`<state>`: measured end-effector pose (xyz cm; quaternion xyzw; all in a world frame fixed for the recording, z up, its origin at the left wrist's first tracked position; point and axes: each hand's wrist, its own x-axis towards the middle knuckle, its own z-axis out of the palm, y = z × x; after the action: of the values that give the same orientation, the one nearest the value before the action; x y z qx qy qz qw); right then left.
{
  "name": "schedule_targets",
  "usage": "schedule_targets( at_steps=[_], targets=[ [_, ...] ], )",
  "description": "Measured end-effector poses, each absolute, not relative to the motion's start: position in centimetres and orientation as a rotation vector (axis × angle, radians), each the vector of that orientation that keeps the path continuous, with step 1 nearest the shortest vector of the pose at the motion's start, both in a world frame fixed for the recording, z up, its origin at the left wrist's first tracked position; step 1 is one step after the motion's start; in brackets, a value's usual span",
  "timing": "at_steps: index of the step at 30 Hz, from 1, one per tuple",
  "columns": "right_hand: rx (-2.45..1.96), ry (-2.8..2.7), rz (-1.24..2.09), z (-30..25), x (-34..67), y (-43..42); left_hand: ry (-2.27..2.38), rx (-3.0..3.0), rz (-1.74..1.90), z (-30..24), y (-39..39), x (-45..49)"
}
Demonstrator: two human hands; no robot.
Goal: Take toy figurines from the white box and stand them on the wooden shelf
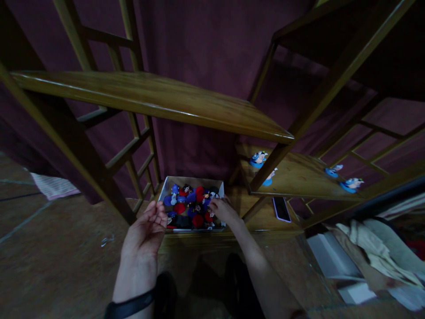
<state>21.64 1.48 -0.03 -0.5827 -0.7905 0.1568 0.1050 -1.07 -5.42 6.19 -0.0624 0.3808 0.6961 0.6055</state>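
Observation:
A shallow white cardboard box (pixel 193 180) stands on the low wooden shelf. It holds several small figurines (pixel 197 208) in red, blue and black, lying close together. My right hand (pixel 225 210) reaches in over the box's right side, fingers drawn together among the figurines. What lies between those fingertips is hidden. At the box's left edge my left hand (pixel 144 230) is turned palm up, its fingers loosely bent and nothing on the palm.
Blue-based pig-like figurines (pixel 351 184) stand on the raised shelf (pixel 299 173) to the right. Below it lies a phone (pixel 281 209). A thick wooden shelf (pixel 159 99) overhangs the box. White boxes (pixel 334 254) and cloth (pixel 375 248) are on the floor at right.

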Motion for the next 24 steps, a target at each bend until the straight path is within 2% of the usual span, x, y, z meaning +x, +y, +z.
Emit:
schedule_targets(
  at_steps=[4,13,24],
  targets=[
    [-1.692,-2.279,0.351,-0.6,21.0,1.9,0.879,-0.148,1.61,6.2,-5.3,-1.1],
    [-1.83,-2.148,0.362,-4.0,19.2,2.6,0.875,-0.16,1.595,6.6,-5.5,-0.9],
    [-1.955,-2.18,0.549,-4.9,18.4,2.5,0.872,-0.145,1.583,6.3,-5.5,-1.1]
  ],
)
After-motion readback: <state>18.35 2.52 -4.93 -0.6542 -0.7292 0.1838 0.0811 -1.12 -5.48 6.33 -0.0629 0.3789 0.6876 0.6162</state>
